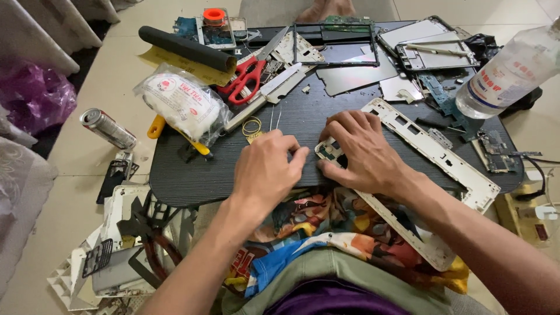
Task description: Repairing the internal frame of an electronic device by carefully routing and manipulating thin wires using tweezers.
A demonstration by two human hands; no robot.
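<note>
- Both hands meet at the near edge of the black table (pixel 192 181).
- Left hand (pixel 265 169): fingers curled, fingertips pinching at the white frame (pixel 437 151) corner.
- Right hand (pixel 361 151): fingers bent, pressing down on that same corner.
- The frame runs right from the hands, its lower side hanging off the table edge.
- White bag (pixel 181 102), red print, sits up-left of the hands; clear bottle (pixel 513 67), white-and-red label, far right.
- Red scissors (pixel 245 79) beyond; bare tabletop left of the hands.

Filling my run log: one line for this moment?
left hand: on table | right hand: gripping white frame corner | scissors behind
</note>
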